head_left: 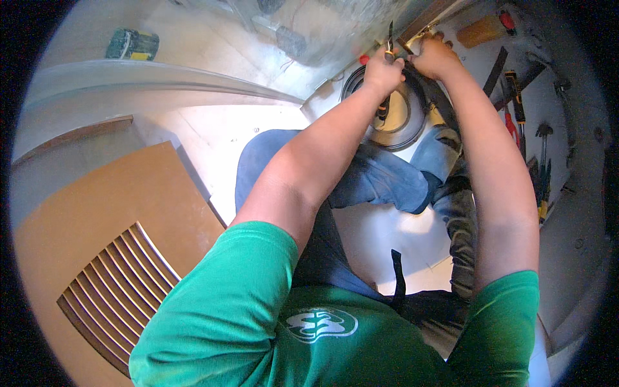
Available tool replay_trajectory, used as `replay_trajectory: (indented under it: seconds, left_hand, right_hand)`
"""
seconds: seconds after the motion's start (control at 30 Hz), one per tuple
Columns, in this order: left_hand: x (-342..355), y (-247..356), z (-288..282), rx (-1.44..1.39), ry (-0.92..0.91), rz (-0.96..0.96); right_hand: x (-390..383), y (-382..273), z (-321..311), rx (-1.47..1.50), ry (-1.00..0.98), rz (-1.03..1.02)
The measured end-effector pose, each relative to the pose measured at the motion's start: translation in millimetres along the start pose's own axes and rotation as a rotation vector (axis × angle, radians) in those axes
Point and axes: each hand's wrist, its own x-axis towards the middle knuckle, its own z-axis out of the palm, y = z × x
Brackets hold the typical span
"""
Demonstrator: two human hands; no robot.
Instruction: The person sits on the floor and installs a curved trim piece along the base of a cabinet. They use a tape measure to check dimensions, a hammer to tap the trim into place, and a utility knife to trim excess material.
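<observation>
My left hand (383, 74) is closed around a black-and-yellow hand tool (389, 53), which looks like pliers or a screwdriver; its dark tip points up toward the wall base. My right hand (433, 57) is beside it, fingers curled at a small brass-coloured fitting (420, 36) along a wooden strip; what they grip is too small to make out. Below both hands lies a coil of dark cable or hose (401, 142) on the white floor, around a yellowish inner ring. A small red object (364, 59) sits left of my left hand.
Tools (512, 97) lie along the right, near an orange cylinder (478, 31) with a red end. A brown slatted panel (90, 206) lies at lower left. A pale curved ledge (161, 85) runs along the upper left, with a green-and-yellow object (132, 45) beyond it. My bent legs are below my arms.
</observation>
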Motion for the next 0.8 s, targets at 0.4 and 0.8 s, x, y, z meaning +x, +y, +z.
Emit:
replay_trajectory:
  seconds: [0.4, 0.8]
  left_hand:
    - [22.3, -2.7, 6.7, 0.41, 0.275, 0.333]
    - [22.5, 17.1, 5.9, 0.099, 0.085, -0.03]
  right_hand:
    - [-318.3, 73.4, 57.1, 0.54, 0.131, 0.071]
    - [-459.4, 44.8, 146.4, 0.605, -0.073, 0.269]
